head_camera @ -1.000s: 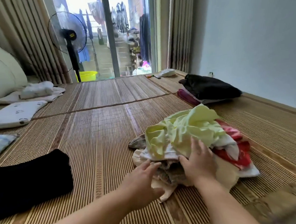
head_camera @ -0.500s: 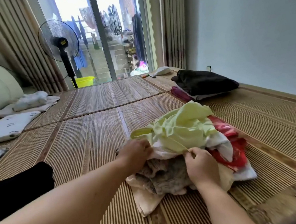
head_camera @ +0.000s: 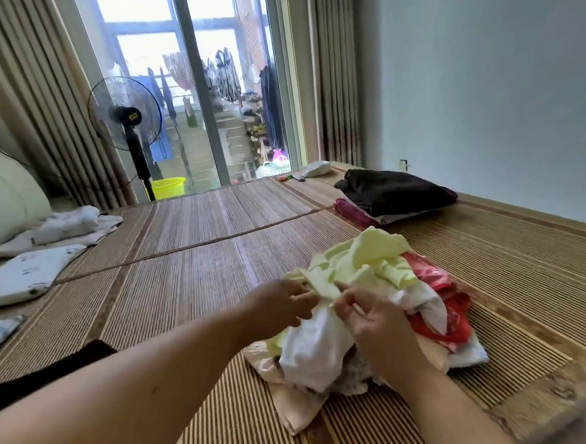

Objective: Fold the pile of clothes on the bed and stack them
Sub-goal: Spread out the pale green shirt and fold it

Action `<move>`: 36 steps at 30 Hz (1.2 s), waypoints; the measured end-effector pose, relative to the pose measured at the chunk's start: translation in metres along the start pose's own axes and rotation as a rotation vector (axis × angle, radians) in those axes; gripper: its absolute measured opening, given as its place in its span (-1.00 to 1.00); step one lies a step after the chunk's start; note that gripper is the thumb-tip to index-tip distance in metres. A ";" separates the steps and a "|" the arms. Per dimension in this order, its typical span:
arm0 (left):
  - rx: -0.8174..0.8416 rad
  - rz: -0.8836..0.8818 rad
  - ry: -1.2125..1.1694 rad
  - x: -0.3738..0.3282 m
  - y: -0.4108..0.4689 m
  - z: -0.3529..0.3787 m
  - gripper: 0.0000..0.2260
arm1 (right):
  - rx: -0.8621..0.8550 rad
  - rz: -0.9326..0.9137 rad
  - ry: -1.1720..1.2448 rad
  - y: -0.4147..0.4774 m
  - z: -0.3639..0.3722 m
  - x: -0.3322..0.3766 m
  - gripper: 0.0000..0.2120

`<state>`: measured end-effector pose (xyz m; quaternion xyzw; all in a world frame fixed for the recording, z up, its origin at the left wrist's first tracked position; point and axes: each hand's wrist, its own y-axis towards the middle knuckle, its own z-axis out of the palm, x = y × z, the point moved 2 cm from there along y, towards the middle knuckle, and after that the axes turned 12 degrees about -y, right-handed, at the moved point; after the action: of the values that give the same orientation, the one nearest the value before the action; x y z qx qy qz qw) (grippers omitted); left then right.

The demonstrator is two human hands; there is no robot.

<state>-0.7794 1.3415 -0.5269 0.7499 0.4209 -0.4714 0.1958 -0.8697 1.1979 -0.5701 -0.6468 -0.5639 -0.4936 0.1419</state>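
Observation:
A loose pile of clothes [head_camera: 438, 312] lies on the bamboo mat of the bed [head_camera: 199, 282], right of centre. On top is a pale yellow-green garment [head_camera: 372, 254], with white, red, grey and beige pieces under it. My left hand [head_camera: 279, 306] pinches the yellow-green garment's near edge. My right hand [head_camera: 369, 316] grips the same edge close beside it, where the white cloth [head_camera: 313, 351] hangs down. The two hands nearly touch over the front of the pile.
A folded black garment [head_camera: 50, 374] lies at the left edge. A dark folded stack [head_camera: 392, 191] sits at the back right near the wall. White cloths and a pillow [head_camera: 24, 276] lie at the far left. A standing fan [head_camera: 126, 122] is by the glass door.
Both hands have risen from the lower grey pieces to the yellow-green garment's edge and come together. The white cloth now hangs over the front of the pile.

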 end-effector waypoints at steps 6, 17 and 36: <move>-0.170 -0.205 -0.594 0.016 -0.007 0.024 -0.78 | 0.636 -0.110 0.094 -0.030 0.011 0.042 -0.78; 0.277 -0.431 -0.034 0.113 -0.110 -0.046 -0.53 | 0.339 0.018 -0.723 -0.014 0.023 -0.008 -0.44; -0.335 -0.293 0.345 0.156 -0.033 -0.041 -0.56 | 0.640 -0.041 -1.025 -0.014 0.097 -0.022 -0.47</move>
<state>-0.7531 1.4584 -0.6400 0.7074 0.6239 -0.2841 0.1722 -0.8326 1.2607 -0.6389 -0.7163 -0.6933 0.0726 0.0301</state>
